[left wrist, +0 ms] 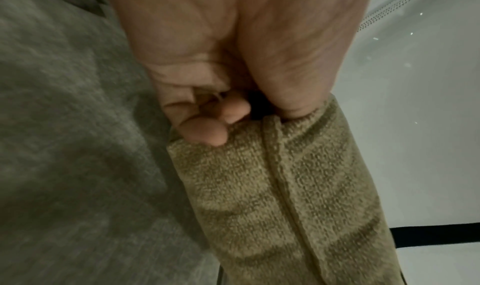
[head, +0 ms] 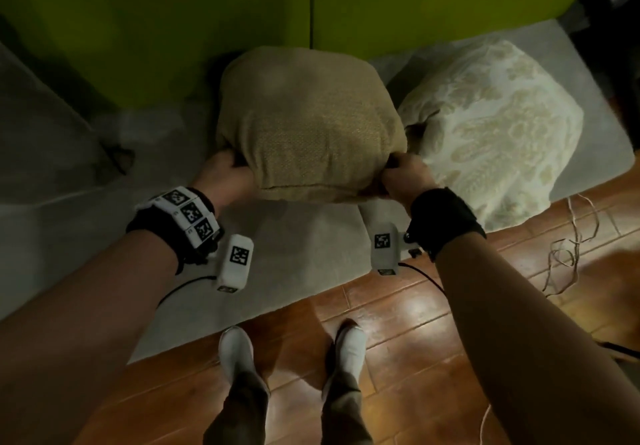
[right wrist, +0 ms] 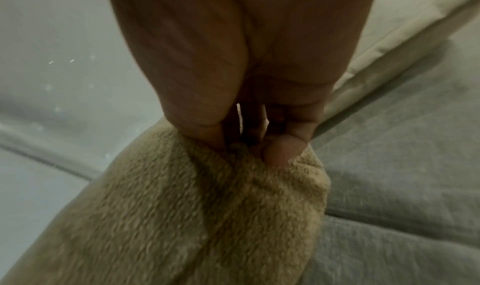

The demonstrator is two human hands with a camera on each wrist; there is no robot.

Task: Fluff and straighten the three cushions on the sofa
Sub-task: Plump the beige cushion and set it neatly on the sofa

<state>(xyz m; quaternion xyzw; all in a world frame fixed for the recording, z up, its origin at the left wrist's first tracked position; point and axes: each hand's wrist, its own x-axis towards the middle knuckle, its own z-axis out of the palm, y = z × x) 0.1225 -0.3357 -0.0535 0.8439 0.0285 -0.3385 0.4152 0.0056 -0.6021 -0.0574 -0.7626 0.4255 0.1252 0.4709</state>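
Two cushions in view: a tan cushion point(head: 308, 126) at the middle of the sofa seat point(head: 311, 233), and a patterned cushion point(head: 498, 133) just to its right, the two touching at their near corners.
Tan cushion: plain, coarse-woven cover with a piped seam along its near edge; it leans back toward the green backrest point(head: 156, 22), with its near edge raised in the hands.
Left hand point(head: 227, 174): grips the near left corner of the tan cushion; the left wrist view shows the fingers point(left wrist: 205, 131) curled into the fabric beside the seam, thumb on the other side.
Right hand point(head: 403, 178): grips the near right corner; in the right wrist view the cover is bunched between thumb and curled fingers point(right wrist: 280, 149).
Patterned cushion: pale cover with a cream leaf-like motif, lying on the right end of the seat, its near corner reaching the seat edge.
Sofa seat: grey-white fabric, green backrest in two panels behind.
Wristbands: black bands on both wrists carrying white marker blocks point(head: 235, 261).
Floor point(head: 415, 323): reddish wooden boards; the person's two white shoes point(head: 239, 351) stand close to the sofa front; a loose tangle of thin cord point(head: 568, 247) lies at the right.
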